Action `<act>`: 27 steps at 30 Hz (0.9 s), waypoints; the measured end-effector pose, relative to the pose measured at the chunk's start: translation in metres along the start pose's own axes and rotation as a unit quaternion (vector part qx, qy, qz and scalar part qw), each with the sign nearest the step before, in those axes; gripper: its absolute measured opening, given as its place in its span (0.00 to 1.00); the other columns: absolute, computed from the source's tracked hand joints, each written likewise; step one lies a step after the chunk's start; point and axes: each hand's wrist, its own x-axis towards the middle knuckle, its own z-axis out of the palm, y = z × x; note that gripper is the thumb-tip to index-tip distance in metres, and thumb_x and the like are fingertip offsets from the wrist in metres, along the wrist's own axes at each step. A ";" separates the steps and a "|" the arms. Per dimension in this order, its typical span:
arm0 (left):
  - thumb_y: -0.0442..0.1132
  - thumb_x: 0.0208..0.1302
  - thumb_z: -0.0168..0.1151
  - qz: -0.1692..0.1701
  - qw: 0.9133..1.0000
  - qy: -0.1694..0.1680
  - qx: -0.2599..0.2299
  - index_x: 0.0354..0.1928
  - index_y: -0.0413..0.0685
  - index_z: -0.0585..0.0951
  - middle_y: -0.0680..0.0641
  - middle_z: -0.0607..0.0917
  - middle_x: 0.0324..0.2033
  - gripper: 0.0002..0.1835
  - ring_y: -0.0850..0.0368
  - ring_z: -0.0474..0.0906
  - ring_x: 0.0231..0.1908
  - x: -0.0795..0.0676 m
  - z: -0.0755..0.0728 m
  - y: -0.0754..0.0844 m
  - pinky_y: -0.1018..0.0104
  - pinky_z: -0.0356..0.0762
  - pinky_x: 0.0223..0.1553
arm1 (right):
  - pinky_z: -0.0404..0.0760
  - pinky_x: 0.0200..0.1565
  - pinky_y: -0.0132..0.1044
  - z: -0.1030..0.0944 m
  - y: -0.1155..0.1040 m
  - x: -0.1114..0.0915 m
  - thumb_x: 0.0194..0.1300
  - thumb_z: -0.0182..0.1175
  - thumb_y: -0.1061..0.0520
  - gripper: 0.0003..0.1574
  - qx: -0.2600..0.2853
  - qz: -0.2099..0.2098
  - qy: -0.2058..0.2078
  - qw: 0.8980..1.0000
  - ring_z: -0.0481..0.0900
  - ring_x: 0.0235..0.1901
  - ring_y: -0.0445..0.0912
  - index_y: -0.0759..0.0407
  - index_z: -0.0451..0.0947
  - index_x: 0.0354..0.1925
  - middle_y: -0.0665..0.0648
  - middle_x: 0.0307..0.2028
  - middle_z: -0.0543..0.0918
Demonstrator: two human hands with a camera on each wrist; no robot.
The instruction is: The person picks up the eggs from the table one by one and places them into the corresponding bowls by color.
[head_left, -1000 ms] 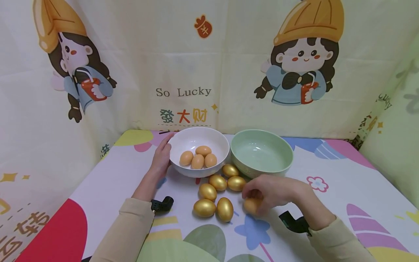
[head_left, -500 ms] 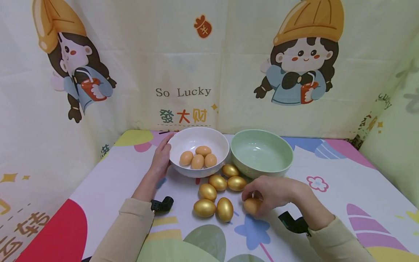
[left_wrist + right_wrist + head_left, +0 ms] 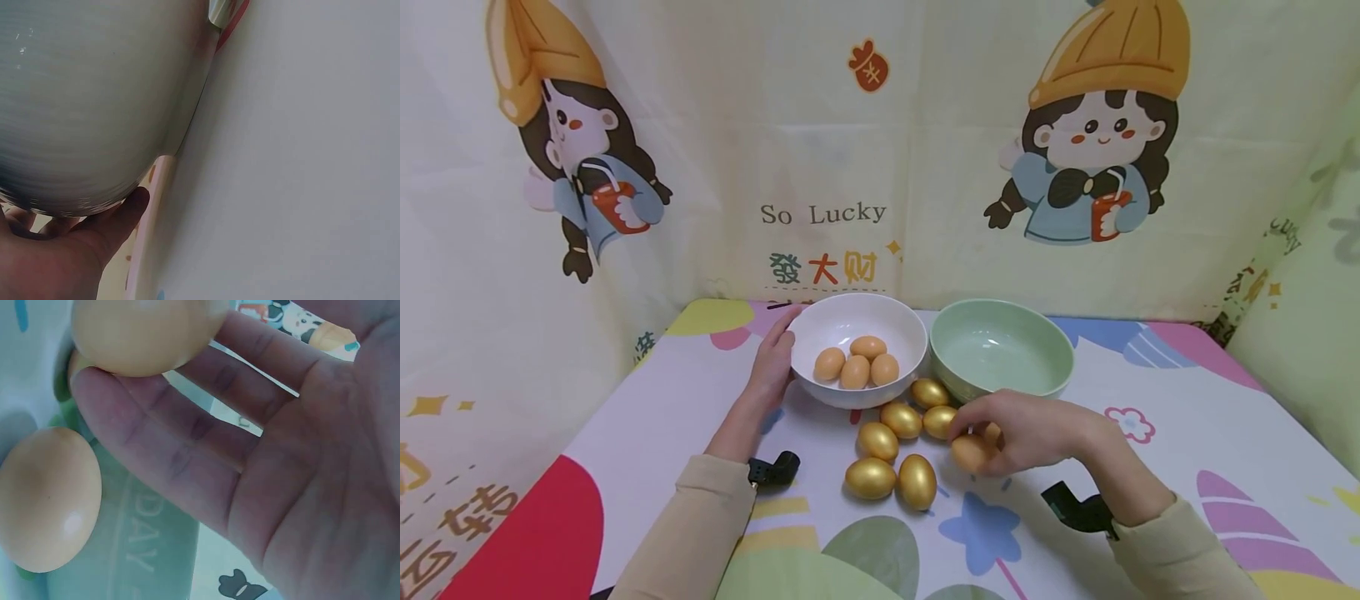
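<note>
In the head view my left hand holds the left side of a white bowl, which contains several brown eggs. The left wrist view shows the bowl's outer wall with the thumb against it. My right hand pinches a brown egg between thumb and fingers, close over the table. Part of another brown egg shows behind it, mostly hidden by the hand. In the right wrist view the held egg is at the fingertips, and a second egg lies lower left.
A green bowl with nothing visible in it stands right of the white one. Several golden eggs lie in front of both bowls, just left of the right hand. A patterned cloth hangs behind the table.
My right hand has raised the brown egg slightly, away from me and a little left. The left hand keeps its place at the white bowl. The head view has shifted slightly.
</note>
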 end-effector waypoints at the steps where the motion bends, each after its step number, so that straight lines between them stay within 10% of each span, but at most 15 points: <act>1: 0.43 0.78 0.38 0.000 1.000 0.000 0.001 0.79 0.60 0.60 0.51 0.66 0.73 0.29 0.48 0.70 0.65 0.000 0.000 0.000 0.53 0.74 0.60 | 0.80 0.43 0.38 0.000 0.000 0.000 0.60 0.68 0.62 0.22 0.000 -0.008 0.004 1.000 0.76 0.42 0.40 0.52 0.82 0.54 0.41 0.44 0.80; 27: 0.42 0.78 0.37 -0.003 1.000 0.000 -0.005 0.79 0.60 0.59 0.51 0.64 0.74 0.29 0.48 0.68 0.67 0.000 0.000 -0.001 0.53 0.72 0.61 | 0.82 0.47 0.36 -0.023 -0.007 0.026 0.58 0.66 0.68 0.29 0.001 -0.046 0.062 0.997 0.79 0.49 0.44 0.61 0.79 0.59 0.50 0.54 0.81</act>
